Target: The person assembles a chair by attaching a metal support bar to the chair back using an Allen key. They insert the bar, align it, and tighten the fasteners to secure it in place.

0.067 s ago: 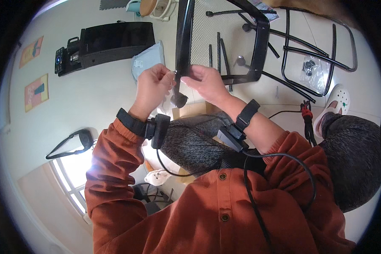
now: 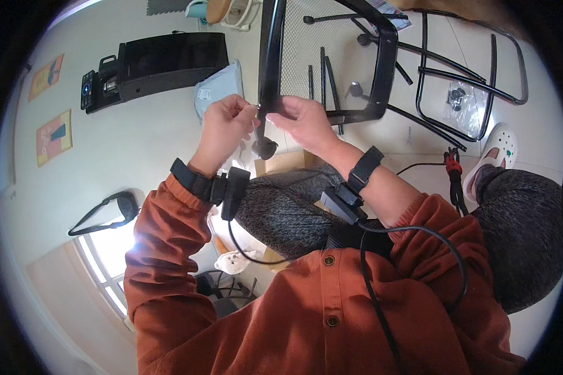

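A black metal frame (image 2: 386, 72) with a mesh panel (image 2: 300, 50) is held up in front of me. A dark round caster or foot (image 2: 264, 148) is at the near end of its left tube. My left hand (image 2: 224, 130) is closed in a pinch on a thin metal rod (image 2: 255, 128), just left of that tube. Whether the rod's tip touches the tube I cannot tell. From the other side, my right hand (image 2: 303, 124) is closed on the tube, thumb on the near side; its fingertips are partly hidden behind it.
Black bent tubes (image 2: 494, 69) and straight rods (image 2: 324, 78) lie on the floor ahead and right. Beside them is a clear bag of small black parts (image 2: 461, 100). A pale blue pouch (image 2: 219, 90) rests by a black box (image 2: 172, 61); a cardboard box (image 2: 281, 164) sits below the frame.
My left wrist has shifted very slightly left, and the thin metal rod by the tube shows more plainly. The right hand and the frame look almost the same.
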Action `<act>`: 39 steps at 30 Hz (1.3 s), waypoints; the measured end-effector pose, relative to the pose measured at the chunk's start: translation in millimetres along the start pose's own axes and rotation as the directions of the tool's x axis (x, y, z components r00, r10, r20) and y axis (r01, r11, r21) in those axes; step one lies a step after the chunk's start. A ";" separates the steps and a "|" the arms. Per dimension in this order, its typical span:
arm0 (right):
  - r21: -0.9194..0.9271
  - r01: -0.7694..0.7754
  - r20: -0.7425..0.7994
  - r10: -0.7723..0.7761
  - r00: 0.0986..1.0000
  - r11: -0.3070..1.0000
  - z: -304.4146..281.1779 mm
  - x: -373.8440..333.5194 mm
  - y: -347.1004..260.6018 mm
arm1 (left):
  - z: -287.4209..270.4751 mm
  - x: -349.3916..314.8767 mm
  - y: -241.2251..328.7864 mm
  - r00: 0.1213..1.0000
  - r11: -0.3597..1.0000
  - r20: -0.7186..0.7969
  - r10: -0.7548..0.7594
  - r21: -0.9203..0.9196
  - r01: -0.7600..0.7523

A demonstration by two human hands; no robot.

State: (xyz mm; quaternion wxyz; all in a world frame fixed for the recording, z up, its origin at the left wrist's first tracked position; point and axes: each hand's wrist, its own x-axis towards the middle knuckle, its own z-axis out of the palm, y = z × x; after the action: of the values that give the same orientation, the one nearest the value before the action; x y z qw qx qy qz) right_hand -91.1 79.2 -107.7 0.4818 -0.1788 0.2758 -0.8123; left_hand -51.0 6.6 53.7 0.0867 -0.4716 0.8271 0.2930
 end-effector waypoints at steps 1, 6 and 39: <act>0.004 -0.009 -0.003 0.009 1.000 1.000 0.6 0.1 0.8 | -0.7 1.1 1.7 0.999 0.998 0.025 -0.027 -0.063 0.028; -0.097 0.093 -0.123 -0.104 0.987 0.991 16.1 -2.1 -2.7 | -4.4 2.3 7.9 0.981 0.963 0.099 -0.167 -0.199 0.183; -0.569 0.020 -0.331 -0.251 0.910 0.822 32.9 0.0 -10.8 | -5.4 -11.7 10.6 0.698 0.274 0.294 0.653 0.768 -0.579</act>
State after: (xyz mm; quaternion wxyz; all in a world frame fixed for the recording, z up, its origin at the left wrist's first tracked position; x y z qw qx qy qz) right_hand -80.2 74.3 -75.2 0.2841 -0.1640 0.5754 -0.7492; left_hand -52.7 16.1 67.3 0.1410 -0.0280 0.9805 -0.1343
